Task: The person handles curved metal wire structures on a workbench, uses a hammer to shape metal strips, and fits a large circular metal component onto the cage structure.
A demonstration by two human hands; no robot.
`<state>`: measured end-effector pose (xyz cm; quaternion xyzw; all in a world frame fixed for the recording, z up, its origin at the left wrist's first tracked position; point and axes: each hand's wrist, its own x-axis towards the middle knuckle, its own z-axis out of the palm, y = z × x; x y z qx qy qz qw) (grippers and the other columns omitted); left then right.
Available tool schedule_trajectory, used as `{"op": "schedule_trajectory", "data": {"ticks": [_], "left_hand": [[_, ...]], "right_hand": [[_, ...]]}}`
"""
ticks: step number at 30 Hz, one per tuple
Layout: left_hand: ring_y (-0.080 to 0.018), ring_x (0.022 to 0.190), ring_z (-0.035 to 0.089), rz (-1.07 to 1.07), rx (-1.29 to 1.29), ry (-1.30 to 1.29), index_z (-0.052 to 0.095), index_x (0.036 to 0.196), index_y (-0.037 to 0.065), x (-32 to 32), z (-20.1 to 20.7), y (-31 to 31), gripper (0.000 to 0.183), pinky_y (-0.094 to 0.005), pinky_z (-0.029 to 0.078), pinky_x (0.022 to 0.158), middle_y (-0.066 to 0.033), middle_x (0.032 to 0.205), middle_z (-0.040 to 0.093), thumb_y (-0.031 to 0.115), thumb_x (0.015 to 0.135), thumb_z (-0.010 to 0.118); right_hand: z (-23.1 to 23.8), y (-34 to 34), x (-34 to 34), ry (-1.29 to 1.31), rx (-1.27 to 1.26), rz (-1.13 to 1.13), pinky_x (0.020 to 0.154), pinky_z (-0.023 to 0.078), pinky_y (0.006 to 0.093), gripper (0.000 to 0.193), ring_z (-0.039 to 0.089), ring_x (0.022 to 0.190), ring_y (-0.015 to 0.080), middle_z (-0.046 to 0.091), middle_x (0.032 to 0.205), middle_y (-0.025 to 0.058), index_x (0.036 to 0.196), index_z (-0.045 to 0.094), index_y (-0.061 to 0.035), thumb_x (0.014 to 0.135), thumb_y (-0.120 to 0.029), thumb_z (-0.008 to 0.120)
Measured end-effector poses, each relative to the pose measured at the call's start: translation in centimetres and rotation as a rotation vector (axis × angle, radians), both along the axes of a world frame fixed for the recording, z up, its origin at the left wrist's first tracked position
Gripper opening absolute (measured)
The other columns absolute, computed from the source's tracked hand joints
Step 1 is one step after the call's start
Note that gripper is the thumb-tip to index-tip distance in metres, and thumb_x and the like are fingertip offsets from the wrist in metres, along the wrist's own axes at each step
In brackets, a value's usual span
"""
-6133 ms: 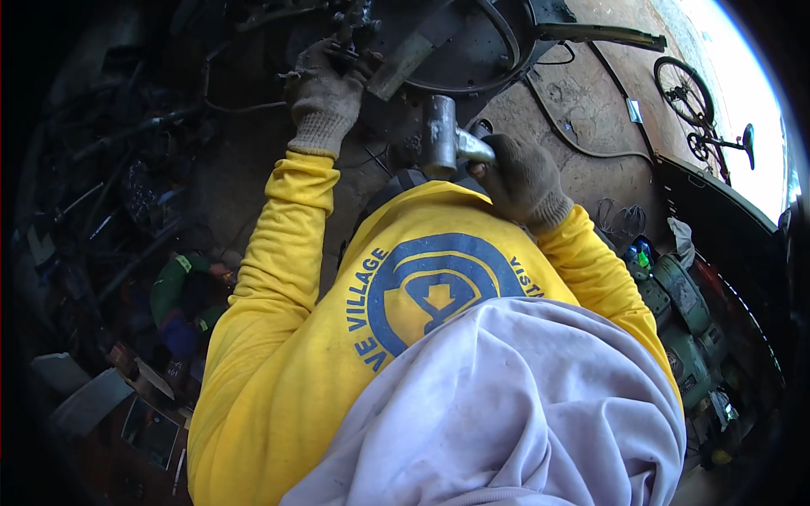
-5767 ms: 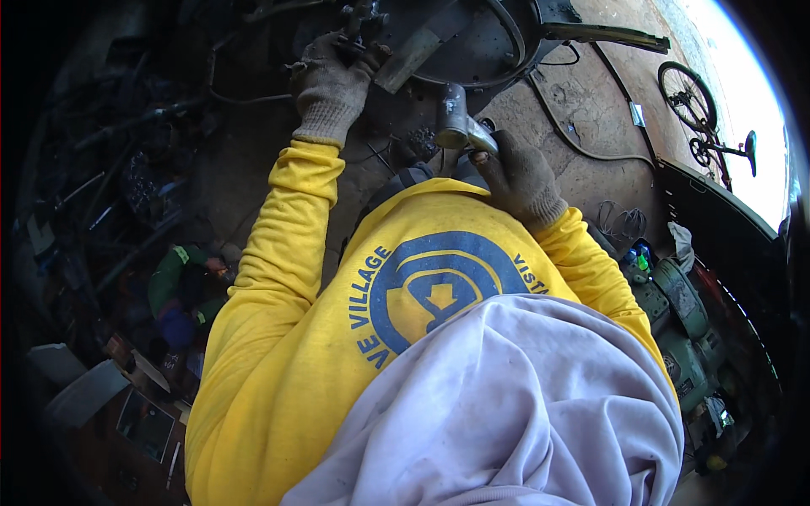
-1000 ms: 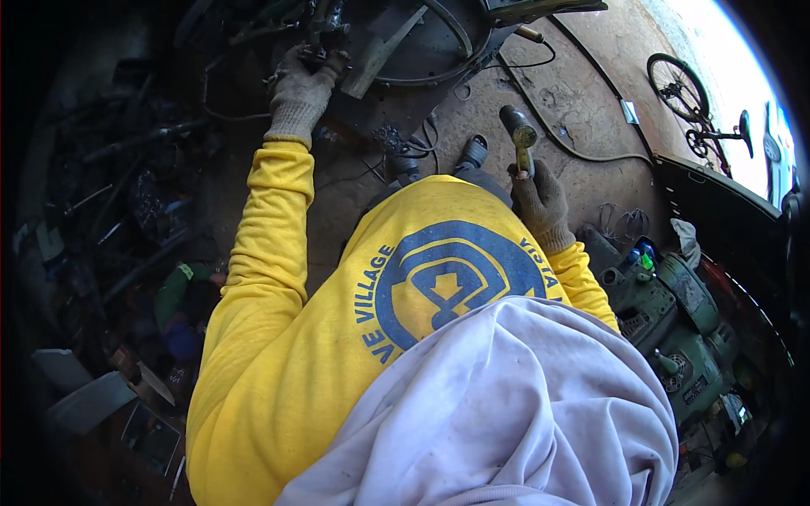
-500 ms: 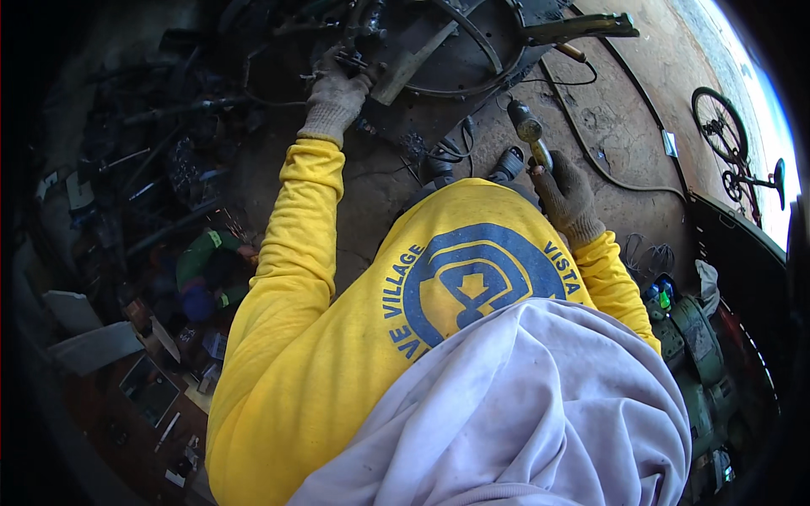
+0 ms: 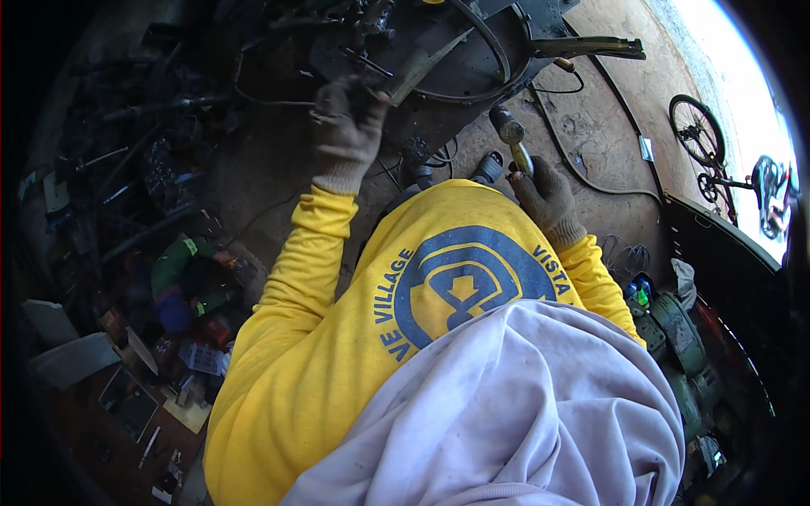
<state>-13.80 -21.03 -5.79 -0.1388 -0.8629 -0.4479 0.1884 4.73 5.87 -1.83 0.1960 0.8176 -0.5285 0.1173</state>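
My left hand (image 5: 344,135), in a dirty knit glove, is raised at the near edge of a dark metal worktable (image 5: 434,122). Its fingers are apart and I see nothing held in them. Close to the thumb is the near end of a flat metal strip (image 5: 426,67); whether they touch I cannot tell. Just beyond the fingers lies a thin metal rod (image 5: 367,63). A large metal ring (image 5: 451,94) rests on the tabletop. Low by my right side, my gloved right hand (image 5: 550,201) grips a hammer (image 5: 509,129) by its handle, head pointing up and away.
Dark scrap metal (image 5: 160,110) is piled at the left. Beyond my left elbow crouches a person in green sleeves (image 5: 173,266). A hose (image 5: 582,173) runs over the floor at the right, with a bicycle (image 5: 699,131) farther off. Green machinery (image 5: 675,333) stands near my right elbow.
My left hand has drawn back from the thin rod and small parts on the table, and its fingers have spread. The hammer stays in my right hand. A second shape appears beside the bicycle.
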Motion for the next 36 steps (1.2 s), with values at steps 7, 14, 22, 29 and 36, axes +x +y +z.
{"op": "schedule_trajectory", "data": {"ticks": [7,14,22,29,36], "left_hand": [[-0.0335,0.092,0.068,-0.203,-0.265,-0.025,0.065,0.113,-0.002,1.0,1.5,1.2,0.052,-0.0426,0.054,0.083,-0.0192,0.104,0.069,0.036,0.082,0.082],[-0.0346,0.095,0.068,-0.164,-0.260,0.076,0.066,0.114,0.003,0.0,1.8,-0.5,0.045,-0.0422,0.055,0.083,-0.0189,0.108,0.069,0.033,0.084,0.080],[-0.0318,0.102,0.067,0.080,-0.377,0.087,0.068,0.115,0.010,-6.8,-0.8,-2.8,0.057,-0.0446,0.054,0.090,-0.0140,0.112,0.068,0.058,0.084,0.071],[-0.0304,0.115,0.063,0.007,-0.548,-0.122,0.065,0.125,0.011,-6.5,0.3,-2.5,0.059,-0.0419,0.050,0.099,-0.0129,0.123,0.066,0.057,0.088,0.067],[-0.0297,0.097,0.067,-0.106,-0.102,0.115,0.068,0.105,0.007,-4.2,2.9,-3.2,0.033,-0.0419,0.054,0.084,-0.0114,0.106,0.069,0.033,0.087,0.076]], "right_hand": [[0.3,-0.8,-0.8,-0.011,0.079,0.021,0.074,0.049,0.0378,0.038,0.062,0.079,0.0255,0.068,0.090,0.0189,0.112,0.064,-0.0002,0.093,-0.033,0.067],[1.1,-2.2,-1.3,0.005,0.081,-0.010,0.078,0.050,0.0382,0.038,0.066,0.084,0.0277,0.069,0.093,0.0197,0.112,0.064,-0.0018,0.090,-0.032,0.071],[0.2,-3.1,-0.4,0.076,0.107,-0.054,0.077,0.051,0.0383,0.040,0.066,0.082,0.0273,0.069,0.091,0.0186,0.114,0.063,-0.0018,0.089,-0.031,0.073],[0.9,-3.7,1.2,-0.032,-0.058,-0.275,0.054,0.046,0.0291,0.035,0.058,0.059,0.0114,0.065,0.081,0.0070,0.117,0.062,-0.0017,0.091,-0.023,0.070],[1.4,-3.8,2.0,-0.011,0.056,-0.253,0.053,0.047,0.0282,0.033,0.058,0.058,0.0103,0.065,0.079,0.0063,0.114,0.062,-0.0011,0.091,-0.023,0.070]]}}
